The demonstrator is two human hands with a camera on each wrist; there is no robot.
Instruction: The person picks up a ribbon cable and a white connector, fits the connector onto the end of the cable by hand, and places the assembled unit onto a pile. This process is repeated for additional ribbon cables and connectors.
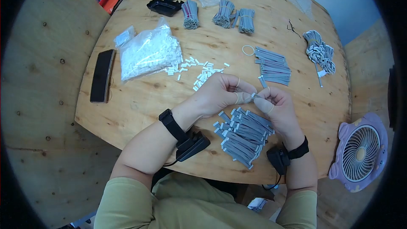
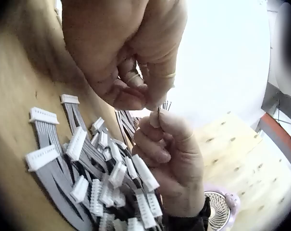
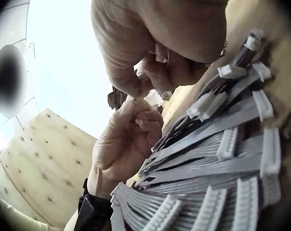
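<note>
My left hand (image 1: 218,92) and right hand (image 1: 279,107) meet fingertip to fingertip over the table. Between the left thumb and index finger is a small white connector (image 1: 253,95), pinched close to the right fingertips. The right thumb and index finger pinch a grey ribbon cable, mostly hidden by the fingers. Pale finger covers are on both thumbs. Just below the hands lies a pile of grey ribbon cables (image 1: 246,133) with white connectors on their ends. In the right wrist view these cables (image 3: 198,154) fan out beneath the right hand.
Loose white connectors (image 1: 205,74) lie beyond the left hand, beside a clear bag of connectors (image 1: 148,53). A row of grey cables (image 1: 273,68) sits beyond the right hand. Tied cable bundles (image 1: 190,15), a phone (image 1: 102,76) and a purple fan (image 1: 360,153) stand farther out.
</note>
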